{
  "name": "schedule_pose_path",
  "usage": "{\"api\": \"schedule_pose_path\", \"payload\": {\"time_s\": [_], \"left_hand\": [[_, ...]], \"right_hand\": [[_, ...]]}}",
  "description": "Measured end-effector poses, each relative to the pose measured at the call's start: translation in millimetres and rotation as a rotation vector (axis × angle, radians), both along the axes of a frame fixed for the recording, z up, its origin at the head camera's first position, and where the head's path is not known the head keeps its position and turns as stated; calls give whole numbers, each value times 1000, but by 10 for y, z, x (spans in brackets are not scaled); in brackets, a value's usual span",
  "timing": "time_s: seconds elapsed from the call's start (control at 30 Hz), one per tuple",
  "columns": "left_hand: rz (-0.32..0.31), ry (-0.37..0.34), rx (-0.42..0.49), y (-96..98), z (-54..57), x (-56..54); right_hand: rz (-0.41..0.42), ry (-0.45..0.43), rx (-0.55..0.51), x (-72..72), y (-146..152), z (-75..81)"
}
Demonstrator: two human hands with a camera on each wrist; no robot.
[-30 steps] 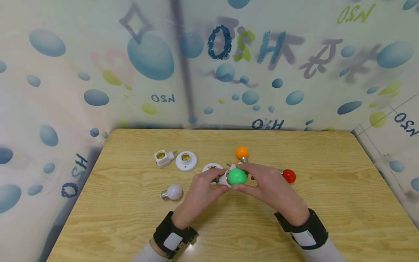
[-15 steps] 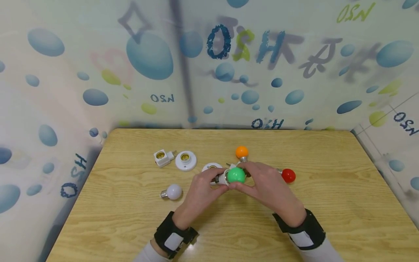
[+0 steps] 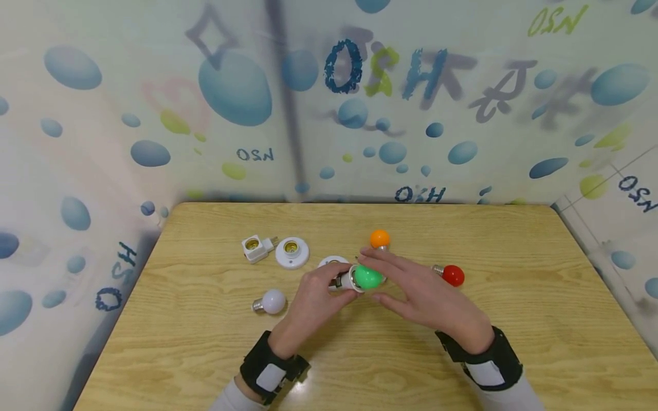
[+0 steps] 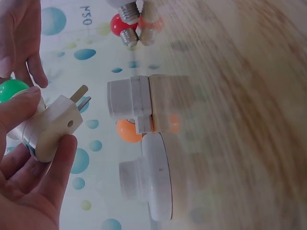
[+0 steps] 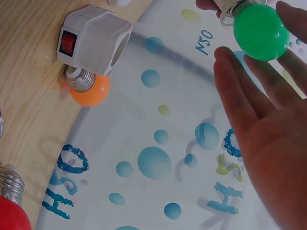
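Low in the frame, black wristbands (image 3: 255, 363) bear white rectangular patches (image 3: 271, 377); pale grey sleeves (image 3: 232, 399) reach the bottom edge.

Five bulbs: a green bulb (image 3: 368, 277), orange bulb (image 3: 380, 238) beyond it, red bulb (image 3: 454, 275) to its right, white bulb (image 3: 273, 301) to its left, one cropped pale bulb (image 4: 128, 13). Two round lampholders (image 3: 292, 253) left of it. Three plug-in holders: the green bulb's holder (image 4: 50, 124), a farther-left holder (image 3: 256, 249), a switched holder (image 5: 93, 38).
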State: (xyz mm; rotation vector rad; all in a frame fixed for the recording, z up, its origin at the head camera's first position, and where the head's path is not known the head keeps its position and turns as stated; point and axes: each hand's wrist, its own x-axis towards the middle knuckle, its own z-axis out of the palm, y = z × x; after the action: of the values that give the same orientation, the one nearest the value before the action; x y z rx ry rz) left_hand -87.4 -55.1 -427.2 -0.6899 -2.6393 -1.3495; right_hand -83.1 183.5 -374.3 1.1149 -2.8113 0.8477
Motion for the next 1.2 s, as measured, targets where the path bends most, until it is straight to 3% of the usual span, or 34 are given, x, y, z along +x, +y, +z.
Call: {"api": "schedule_pose_path", "payload": {"time_s": [0.37, 0.77, 1.07, 1.2], "left_hand": [[-8, -3, -5, 4, 7, 4], [-21, 45, -29, 24, -3, 21], [19, 124, -46, 65, -19, 53], [25, 91, -31, 62, -15, 48]], "right_hand": [[53, 48, -72, -5, -41, -43], [-81, 121, -54, 14, -90, -84], [-190, 143, -44, 39, -175, -99], [-203, 152, -46, 30, -184, -113]]}}
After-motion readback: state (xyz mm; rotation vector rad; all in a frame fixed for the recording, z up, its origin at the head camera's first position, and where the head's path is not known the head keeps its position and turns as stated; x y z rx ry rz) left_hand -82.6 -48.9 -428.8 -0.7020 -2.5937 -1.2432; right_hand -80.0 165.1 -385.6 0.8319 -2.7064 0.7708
